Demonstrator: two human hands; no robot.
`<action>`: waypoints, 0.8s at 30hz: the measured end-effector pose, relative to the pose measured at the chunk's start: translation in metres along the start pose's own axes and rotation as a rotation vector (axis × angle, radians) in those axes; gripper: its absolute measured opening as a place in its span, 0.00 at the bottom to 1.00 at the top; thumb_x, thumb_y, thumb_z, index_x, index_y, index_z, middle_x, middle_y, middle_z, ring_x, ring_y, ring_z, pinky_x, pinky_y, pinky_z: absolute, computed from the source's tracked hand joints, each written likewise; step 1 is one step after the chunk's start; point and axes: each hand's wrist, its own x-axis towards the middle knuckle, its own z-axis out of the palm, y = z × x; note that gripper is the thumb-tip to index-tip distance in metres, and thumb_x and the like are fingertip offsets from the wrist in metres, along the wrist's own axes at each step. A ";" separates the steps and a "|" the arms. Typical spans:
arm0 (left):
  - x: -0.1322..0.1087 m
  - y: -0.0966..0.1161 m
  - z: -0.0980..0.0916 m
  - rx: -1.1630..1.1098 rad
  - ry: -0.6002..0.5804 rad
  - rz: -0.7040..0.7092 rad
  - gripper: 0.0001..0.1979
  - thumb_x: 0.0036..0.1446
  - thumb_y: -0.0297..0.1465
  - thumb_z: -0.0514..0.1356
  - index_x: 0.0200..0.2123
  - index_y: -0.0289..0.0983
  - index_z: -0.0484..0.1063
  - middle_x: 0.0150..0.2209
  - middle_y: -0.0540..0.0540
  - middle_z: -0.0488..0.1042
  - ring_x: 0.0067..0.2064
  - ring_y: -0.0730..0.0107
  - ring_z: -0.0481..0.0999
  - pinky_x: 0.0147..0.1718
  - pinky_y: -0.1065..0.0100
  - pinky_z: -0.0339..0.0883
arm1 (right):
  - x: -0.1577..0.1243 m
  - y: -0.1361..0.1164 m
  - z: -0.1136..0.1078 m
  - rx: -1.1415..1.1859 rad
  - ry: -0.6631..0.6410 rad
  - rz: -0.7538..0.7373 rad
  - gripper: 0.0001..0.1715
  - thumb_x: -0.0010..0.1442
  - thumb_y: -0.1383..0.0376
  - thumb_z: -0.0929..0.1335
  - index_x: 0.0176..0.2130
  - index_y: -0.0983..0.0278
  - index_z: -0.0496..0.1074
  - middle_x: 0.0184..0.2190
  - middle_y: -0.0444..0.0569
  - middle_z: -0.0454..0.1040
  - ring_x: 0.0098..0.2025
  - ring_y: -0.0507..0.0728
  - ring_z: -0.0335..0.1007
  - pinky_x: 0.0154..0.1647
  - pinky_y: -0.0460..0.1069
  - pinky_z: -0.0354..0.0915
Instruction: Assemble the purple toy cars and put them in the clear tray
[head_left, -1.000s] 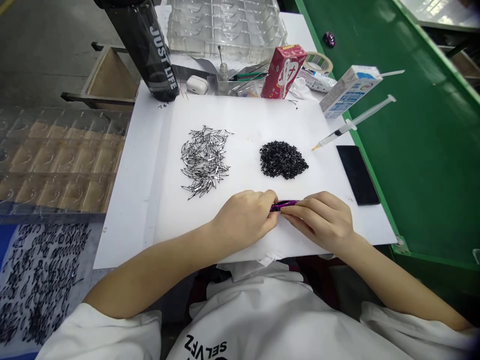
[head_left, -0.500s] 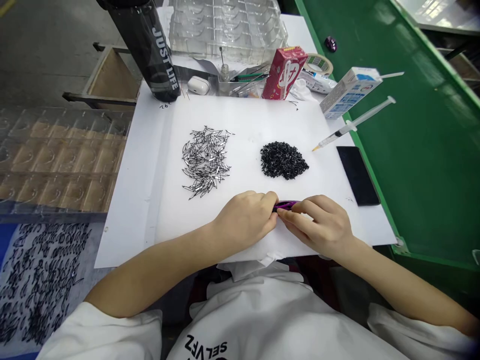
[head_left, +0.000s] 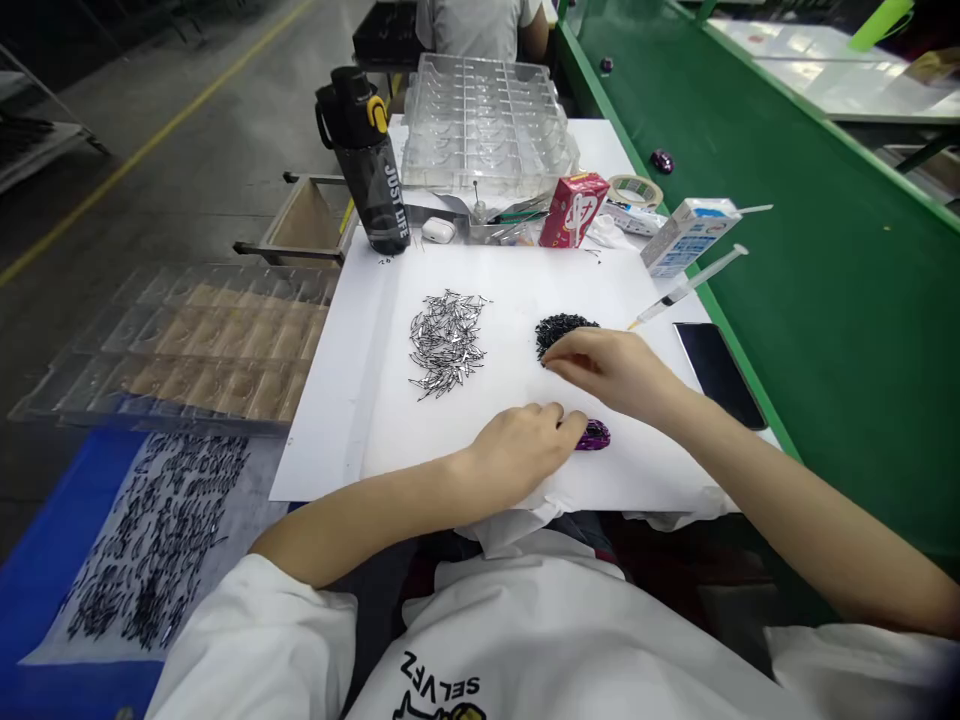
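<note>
My left hand [head_left: 521,450] lies low over the white board, its fingers closed around one end of a small glossy purple-and-black toy car body [head_left: 596,435]. The rest of the shell sticks out to the right of my fingertips. My right hand [head_left: 607,368] reaches over the near edge of a pile of tiny black parts [head_left: 559,330], with thumb and fingertips pinched together. Whatever is between them is too small to make out. To the left, a heap of thin, pointed, silvery pieces with black outlines [head_left: 448,342] is spread on the white foam board [head_left: 487,275].
A syringe [head_left: 690,287], a milk carton [head_left: 686,238] and a phone [head_left: 718,372] line the right side. Behind stand a black bottle [head_left: 373,170], a red box [head_left: 574,210] and clear trays [head_left: 487,120]. A green conveyor [head_left: 825,300] runs along the right.
My right hand has left the toy car body and moved up to the black pile. My left hand still holds the shell. The view has tilted up, showing a person's back beyond the trays.
</note>
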 end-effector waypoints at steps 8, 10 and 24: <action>-0.079 0.044 0.012 -0.549 0.223 -0.044 0.08 0.57 0.28 0.50 0.32 0.35 0.68 0.30 0.48 0.75 0.31 0.70 0.74 0.31 0.71 0.67 | 0.048 -0.020 0.046 -0.173 -0.214 -0.224 0.12 0.58 0.70 0.62 0.39 0.67 0.72 0.36 0.50 0.74 0.37 0.55 0.69 0.36 0.47 0.60; -0.101 0.050 0.036 -0.713 0.243 -0.067 0.08 0.54 0.28 0.51 0.27 0.37 0.69 0.25 0.51 0.75 0.27 0.72 0.73 0.29 0.72 0.66 | 0.053 -0.021 0.052 -0.203 -0.229 -0.234 0.12 0.59 0.69 0.61 0.39 0.68 0.72 0.36 0.52 0.74 0.37 0.56 0.69 0.36 0.48 0.60; -0.114 0.042 0.093 -1.363 0.190 -0.589 0.06 0.47 0.34 0.56 0.24 0.37 0.67 0.38 0.43 0.72 0.42 0.63 0.71 0.43 0.62 0.64 | -0.043 -0.025 -0.018 0.043 -0.280 0.003 0.05 0.53 0.69 0.63 0.25 0.63 0.65 0.21 0.41 0.69 0.22 0.49 0.63 0.22 0.43 0.57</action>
